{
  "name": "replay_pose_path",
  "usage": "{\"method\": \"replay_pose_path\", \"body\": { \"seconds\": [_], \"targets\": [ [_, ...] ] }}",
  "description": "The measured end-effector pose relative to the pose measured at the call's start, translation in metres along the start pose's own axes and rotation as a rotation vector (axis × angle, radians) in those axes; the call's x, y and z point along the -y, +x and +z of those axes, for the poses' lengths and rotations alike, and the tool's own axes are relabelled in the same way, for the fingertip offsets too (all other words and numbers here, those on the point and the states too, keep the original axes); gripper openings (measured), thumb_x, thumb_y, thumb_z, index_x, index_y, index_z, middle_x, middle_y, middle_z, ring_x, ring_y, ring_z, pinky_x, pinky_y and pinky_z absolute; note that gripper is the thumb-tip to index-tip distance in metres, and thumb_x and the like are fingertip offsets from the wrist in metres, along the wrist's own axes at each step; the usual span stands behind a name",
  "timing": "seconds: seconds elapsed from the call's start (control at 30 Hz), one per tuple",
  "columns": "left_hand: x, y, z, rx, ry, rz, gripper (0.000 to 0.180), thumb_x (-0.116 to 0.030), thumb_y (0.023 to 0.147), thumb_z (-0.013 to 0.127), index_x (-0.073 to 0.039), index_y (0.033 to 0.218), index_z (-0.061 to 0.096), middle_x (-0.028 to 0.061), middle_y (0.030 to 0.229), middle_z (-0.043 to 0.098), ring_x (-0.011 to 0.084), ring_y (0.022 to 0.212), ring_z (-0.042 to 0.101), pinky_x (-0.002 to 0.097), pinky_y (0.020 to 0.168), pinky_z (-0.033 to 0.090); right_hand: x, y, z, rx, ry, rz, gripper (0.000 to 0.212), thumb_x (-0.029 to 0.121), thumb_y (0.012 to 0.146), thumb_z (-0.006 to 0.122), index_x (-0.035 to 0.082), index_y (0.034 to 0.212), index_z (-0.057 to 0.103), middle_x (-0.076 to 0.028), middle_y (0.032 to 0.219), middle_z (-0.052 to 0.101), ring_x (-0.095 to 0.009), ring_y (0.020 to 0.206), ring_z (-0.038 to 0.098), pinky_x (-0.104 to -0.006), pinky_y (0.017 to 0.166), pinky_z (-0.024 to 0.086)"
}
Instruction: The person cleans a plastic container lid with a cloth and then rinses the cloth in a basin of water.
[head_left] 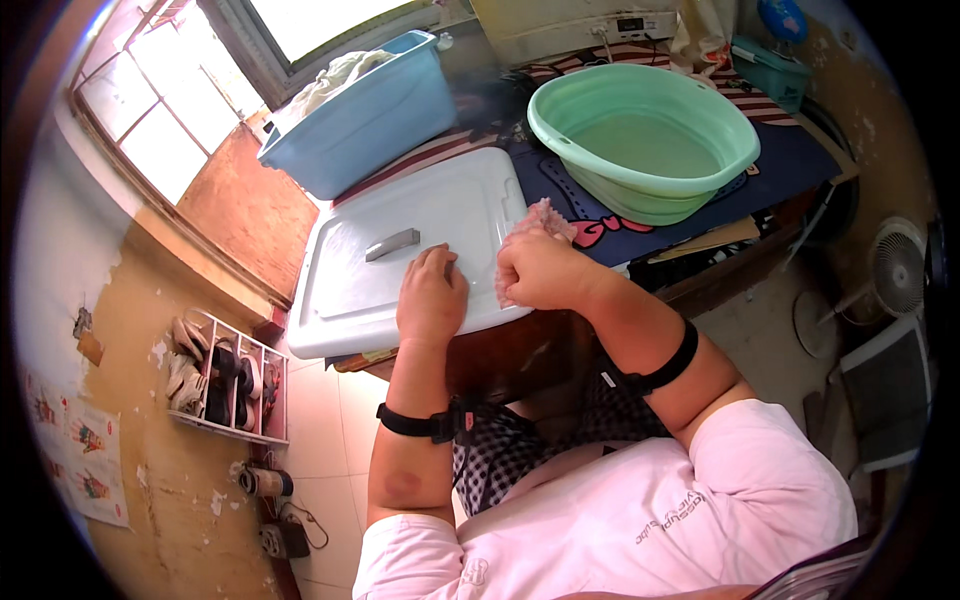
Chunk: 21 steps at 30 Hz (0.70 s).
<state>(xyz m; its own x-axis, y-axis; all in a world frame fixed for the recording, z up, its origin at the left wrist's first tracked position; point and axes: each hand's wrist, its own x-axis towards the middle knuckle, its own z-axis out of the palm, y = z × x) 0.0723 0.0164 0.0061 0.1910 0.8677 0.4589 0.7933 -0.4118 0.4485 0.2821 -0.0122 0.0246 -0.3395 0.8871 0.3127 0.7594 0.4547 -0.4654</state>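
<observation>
The person's left forearm rises almost straight from the lower edge of the view, a black strap point(412, 422) around it. The left hand point(432, 297) lies palm down on the pale lid point(340, 275), just to the right of its grey handle point(392, 245) and apart from it; its fingers point away from the body, slightly bent and loosely together, grasping nothing that shows.

The right arm comes in from the lower right, bent at the elbow, its forearm slanting up and to the left with another black strap point(672, 370) around it. The right hand point(545, 268) is curled into a fist, back of the hand upward, clenched around a pink cloth point(546, 219). The cloth is bunched at the lid's right edge, one part sticking out beyond the knuckles, another showing beside the fingers on the left.

The lid lies on the table, with a blue tub point(375, 120) behind it and a green basin point(650, 185) to the right, beyond the cloth.
</observation>
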Motion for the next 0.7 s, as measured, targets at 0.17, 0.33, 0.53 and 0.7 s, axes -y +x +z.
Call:
{"method": "replay_pose_path", "body": {
  "seconds": [0.17,0.33,0.53,0.7],
  "targets": [
    [0.006,-0.003,-0.001,-0.016,-0.001,0.022,0.024,-0.015,0.094,0.062,-0.004,0.115,0.068,0.0117,0.133,0.068,0.0359,0.126,0.06,0.0428,0.108,0.048,-0.007,0.006,-0.027,0.279,0.314,0.286,0.009,0.013,0.073,0.073,0.006,0.069,0.069,-0.008,0.078,0.071,-0.023,0.084,0.068,-0.0397,0.082,0.052],
    [-0.002,0.001,0.0,0.003,0.008,0.006,0.024,-0.015,0.094,0.062,-0.004,0.115,0.068,0.0117,0.134,0.068,0.0359,0.126,0.06,0.0428,0.107,0.048,-0.021,0.001,-0.001,-0.029,0.136,-0.084,0.009,0.009,0.076,0.068,0.003,0.07,0.067,-0.011,0.078,0.07,-0.024,0.076,0.069,-0.0399,0.068,0.053],
    [0.004,-0.002,-0.002,0.002,0.005,-0.012,0.024,-0.014,0.093,0.061,-0.004,0.114,0.068,0.0118,0.134,0.068,0.0355,0.125,0.06,0.0425,0.107,0.048,-0.009,0.008,-0.032,0.341,0.344,0.355,0.008,0.012,0.076,0.071,0.004,0.073,0.07,-0.012,0.083,0.071,-0.028,0.087,0.068,-0.0436,0.091,0.049],
    [-0.001,-0.001,-0.001,-0.001,0.012,0.003,0.024,-0.014,0.093,0.061,-0.004,0.114,0.068,0.0121,0.133,0.068,0.0351,0.125,0.061,0.0423,0.107,0.048,-0.003,0.009,0.0,0.004,-0.064,0.021,0.01,0.016,0.078,0.073,0.007,0.074,0.071,-0.008,0.085,0.073,-0.026,0.096,0.069,-0.0464,0.1,0.045]
  ]
}}
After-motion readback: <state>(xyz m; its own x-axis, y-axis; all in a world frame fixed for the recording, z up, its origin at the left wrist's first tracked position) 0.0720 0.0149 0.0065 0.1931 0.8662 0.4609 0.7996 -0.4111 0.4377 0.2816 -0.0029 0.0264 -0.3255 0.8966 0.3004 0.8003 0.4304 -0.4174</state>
